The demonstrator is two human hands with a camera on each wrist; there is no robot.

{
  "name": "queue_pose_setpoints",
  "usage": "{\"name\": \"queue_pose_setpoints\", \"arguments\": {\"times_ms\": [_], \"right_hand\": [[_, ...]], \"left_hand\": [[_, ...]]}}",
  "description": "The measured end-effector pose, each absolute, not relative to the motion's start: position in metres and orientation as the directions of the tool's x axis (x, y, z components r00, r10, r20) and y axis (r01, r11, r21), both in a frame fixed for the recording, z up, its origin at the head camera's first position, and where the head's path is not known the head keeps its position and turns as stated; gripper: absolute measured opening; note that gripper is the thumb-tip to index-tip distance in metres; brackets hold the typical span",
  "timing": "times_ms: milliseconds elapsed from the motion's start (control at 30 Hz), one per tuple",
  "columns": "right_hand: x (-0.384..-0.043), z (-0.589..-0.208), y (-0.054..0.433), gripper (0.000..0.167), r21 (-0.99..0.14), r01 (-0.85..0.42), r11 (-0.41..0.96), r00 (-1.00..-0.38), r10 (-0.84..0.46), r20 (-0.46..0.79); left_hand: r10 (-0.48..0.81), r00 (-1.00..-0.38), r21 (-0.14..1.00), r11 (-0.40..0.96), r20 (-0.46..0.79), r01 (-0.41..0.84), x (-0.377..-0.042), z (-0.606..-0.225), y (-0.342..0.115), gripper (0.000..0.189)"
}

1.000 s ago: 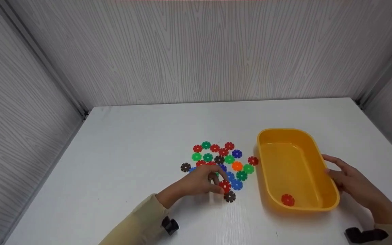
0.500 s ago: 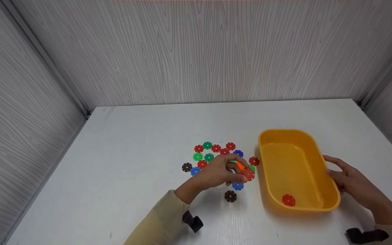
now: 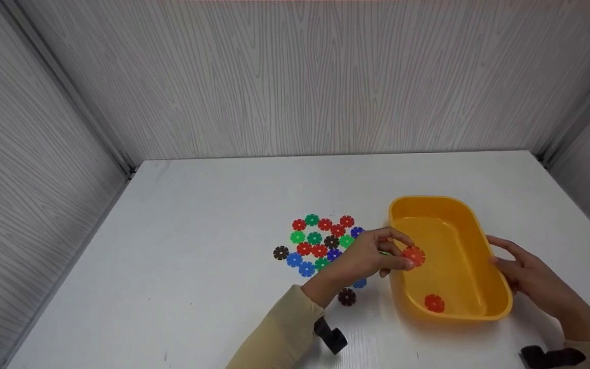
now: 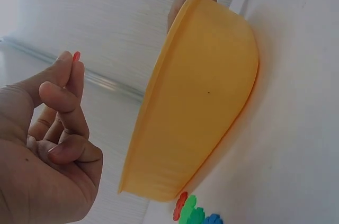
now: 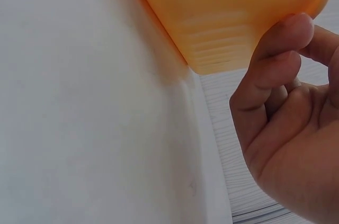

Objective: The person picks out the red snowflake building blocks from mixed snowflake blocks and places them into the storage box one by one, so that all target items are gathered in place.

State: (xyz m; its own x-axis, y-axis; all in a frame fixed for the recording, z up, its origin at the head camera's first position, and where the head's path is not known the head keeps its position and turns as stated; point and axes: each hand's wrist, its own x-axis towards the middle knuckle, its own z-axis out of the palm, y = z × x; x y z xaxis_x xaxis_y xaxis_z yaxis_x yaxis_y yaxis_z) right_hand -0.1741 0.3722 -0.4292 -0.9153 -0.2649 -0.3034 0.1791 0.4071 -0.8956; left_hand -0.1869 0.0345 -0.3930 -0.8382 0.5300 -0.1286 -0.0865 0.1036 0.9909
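Observation:
My left hand (image 3: 364, 256) pinches a red plastic snowflake disc (image 3: 414, 255) between thumb and fingertips, over the left rim of a yellow tub (image 3: 454, 316). In the left wrist view, only the edge of this red disc (image 4: 77, 56) pokes out above the fingertips. Another red disc (image 3: 434, 303) lies on the tub's floor near its front end. At the tub's right side, my right hand (image 3: 535, 274) holds the rim with thumb and index finger. Its other fingers (image 5: 275, 70) are curled beside the outer wall in the right wrist view.
Left of the tub, several snowflake discs lie spread on the white table (image 3: 197, 230), among them a green disc (image 3: 314, 238), a blue disc (image 3: 307, 269) and a dark brown disc (image 3: 346, 297). My left arm hides part of them. Grained panels (image 3: 295, 77) enclose the table.
The left hand has lifted the red disc from the scattered discs and carried it right, over the tub's left rim. The right hand and the tub have stayed in place.

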Motion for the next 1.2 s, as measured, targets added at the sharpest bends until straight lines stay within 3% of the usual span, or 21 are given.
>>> {"name": "queue_pose_setpoints", "arguments": {"times_ms": [233,633,1200], "right_hand": [[-0.173,-0.429,0.371,0.059,-0.886,0.188,0.424,-0.913,-0.256,-0.316],[-0.176,-0.431,0.37,0.066,-0.871,0.226,0.436,-0.91,-0.225,-0.348],[-0.174,-0.43,0.37,0.069,-0.859,0.236,0.455,-0.906,-0.216,-0.363]], "left_hand": [[0.531,-0.83,0.986,0.088,-0.169,-0.144,-0.186,-0.392,0.059,0.023],[0.571,-0.806,0.986,0.132,-0.157,-0.098,-0.183,-0.389,0.09,0.024],[0.513,-0.841,0.981,0.167,-0.173,-0.099,-0.184,-0.392,0.093,0.021]]}}
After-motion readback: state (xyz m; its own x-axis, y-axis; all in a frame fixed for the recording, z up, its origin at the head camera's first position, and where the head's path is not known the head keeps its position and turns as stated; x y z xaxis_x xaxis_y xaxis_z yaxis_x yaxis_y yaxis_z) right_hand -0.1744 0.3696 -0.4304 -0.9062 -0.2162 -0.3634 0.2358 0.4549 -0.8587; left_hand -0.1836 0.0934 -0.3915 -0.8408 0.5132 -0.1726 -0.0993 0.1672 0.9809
